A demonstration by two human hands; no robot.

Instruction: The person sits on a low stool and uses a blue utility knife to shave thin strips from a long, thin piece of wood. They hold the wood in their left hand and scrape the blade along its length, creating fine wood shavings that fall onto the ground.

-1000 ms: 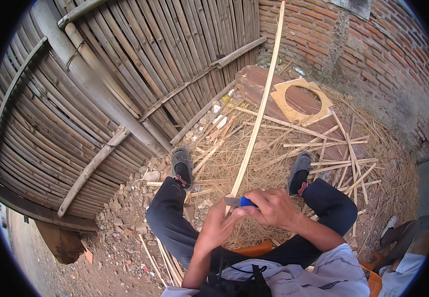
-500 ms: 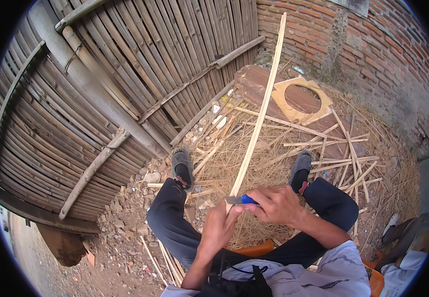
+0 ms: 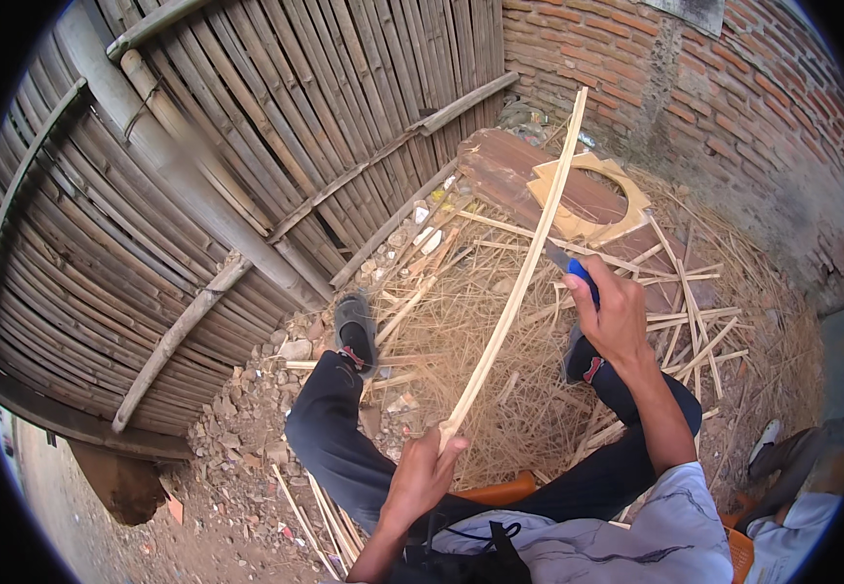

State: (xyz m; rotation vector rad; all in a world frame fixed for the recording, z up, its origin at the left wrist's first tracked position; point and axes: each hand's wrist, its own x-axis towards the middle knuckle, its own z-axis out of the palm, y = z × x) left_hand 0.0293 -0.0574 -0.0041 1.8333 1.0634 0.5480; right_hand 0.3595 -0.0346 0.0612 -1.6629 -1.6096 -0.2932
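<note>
Ground: bare dirt with stones and rubble (image 3: 247, 428) at 8 o'clock, thick mat of dry bamboo shavings (image 3: 539, 389) from centre out to 3 o'clock. Outdoor corner. Bamboo-slat fence (image 3: 247, 175) fills 9 to 12 o'clock, braced by diagonal poles; red brick wall (image 3: 733, 107) runs 12 to 3 o'clock, mortar patchy.

Left hand (image 3: 422, 477) at 6 o'clock: fingers curled tight around the lower end of a long bamboo strip (image 3: 519, 282), thumb up along it. Right hand (image 3: 612, 316) at 3 o'clock, raised, fist wrapped around a blue-handled knife (image 3: 573, 273); blade sits against the strip about midway up. Hands well apart along the strip.

Strip: thin, pale, flat, slightly bowed, runs from the left hand up toward 1 o'clock, tip ending over a plywood square with a round cutout (image 3: 587, 195). That square lies on a brown corrugated sheet (image 3: 510, 165) near 12 o'clock.

More split strips (image 3: 695, 311) scattered flat over the shavings at 2–3 o'clock, crossing each other.

Person seated, legs in dark trousers stretched forward, sandal (image 3: 354, 331) on the left foot at 10 o'clock from centre. Orange seat edge (image 3: 500, 487) shows under the legs.
</note>
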